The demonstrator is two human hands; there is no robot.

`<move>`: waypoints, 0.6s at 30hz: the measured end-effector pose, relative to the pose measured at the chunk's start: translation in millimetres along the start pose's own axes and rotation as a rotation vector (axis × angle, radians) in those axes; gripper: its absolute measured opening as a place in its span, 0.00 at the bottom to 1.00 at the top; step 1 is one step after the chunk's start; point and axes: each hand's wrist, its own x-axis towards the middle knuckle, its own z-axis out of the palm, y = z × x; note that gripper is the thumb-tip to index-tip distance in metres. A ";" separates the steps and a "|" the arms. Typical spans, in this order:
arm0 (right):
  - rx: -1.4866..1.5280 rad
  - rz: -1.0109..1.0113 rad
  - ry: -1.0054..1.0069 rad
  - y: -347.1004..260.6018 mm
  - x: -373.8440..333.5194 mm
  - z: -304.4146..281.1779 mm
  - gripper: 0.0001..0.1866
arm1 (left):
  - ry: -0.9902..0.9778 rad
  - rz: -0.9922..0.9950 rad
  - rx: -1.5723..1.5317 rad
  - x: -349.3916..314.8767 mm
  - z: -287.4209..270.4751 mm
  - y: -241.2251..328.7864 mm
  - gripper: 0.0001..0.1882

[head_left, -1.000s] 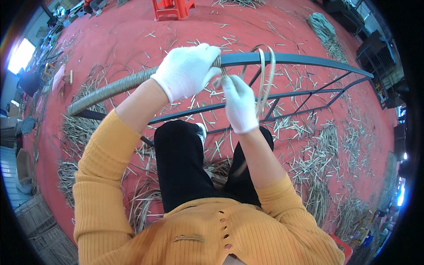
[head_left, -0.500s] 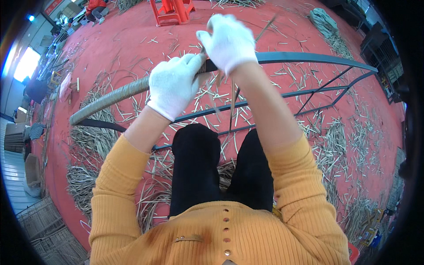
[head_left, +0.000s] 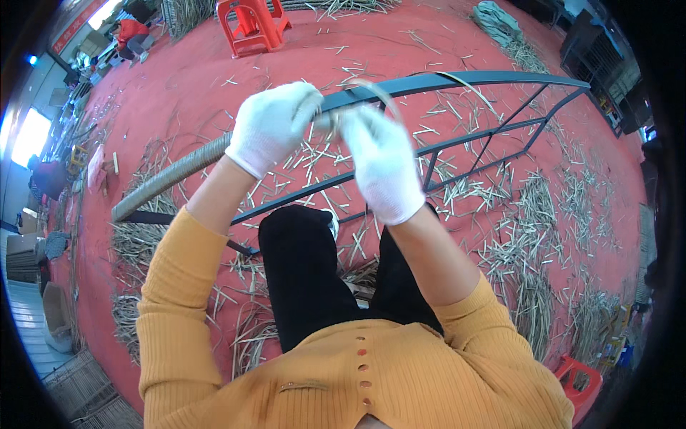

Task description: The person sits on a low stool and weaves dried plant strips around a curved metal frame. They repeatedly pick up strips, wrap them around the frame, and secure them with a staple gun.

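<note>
A dark metal frame [head_left: 421,84] lies across in front of my knees. The left part of its top bar is wound closely with tan woven strip [head_left: 175,174]. My left hand [head_left: 275,123], in a white glove, is closed round the bar at the right end of the winding. On the near side of the bar, my gloved right hand [head_left: 384,163] is closed on a tan strip [head_left: 389,100] that loops over the bar; its fingers are slightly blurred. The strip's free length appears to curve over the bar farther right.
Cut strips litter the red floor [head_left: 307,64], with bundles [head_left: 532,207] at right and more [head_left: 139,247] at left. A red plastic stool [head_left: 250,28] stands ahead, another [head_left: 579,386] at lower right. A person in a red top [head_left: 132,32] crouches far left.
My right hand has come down from above the bar to its near side, drawing the strip into a loop. My left hand stays closed at the winding's end. The view has shifted slightly.
</note>
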 end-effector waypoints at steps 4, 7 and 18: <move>-0.159 0.186 -0.032 -47.2 80.3 6.5 0.18 | 0.344 0.134 0.191 -15.8 19.3 23.9 0.12; -0.337 0.283 -0.154 -40.7 103.8 0.2 0.19 | 0.239 0.113 0.425 -15.0 28.2 29.2 0.17; 0.271 0.146 0.239 66.4 -7.2 15.1 0.16 | -0.310 -0.158 0.157 18.1 -0.1 8.1 0.19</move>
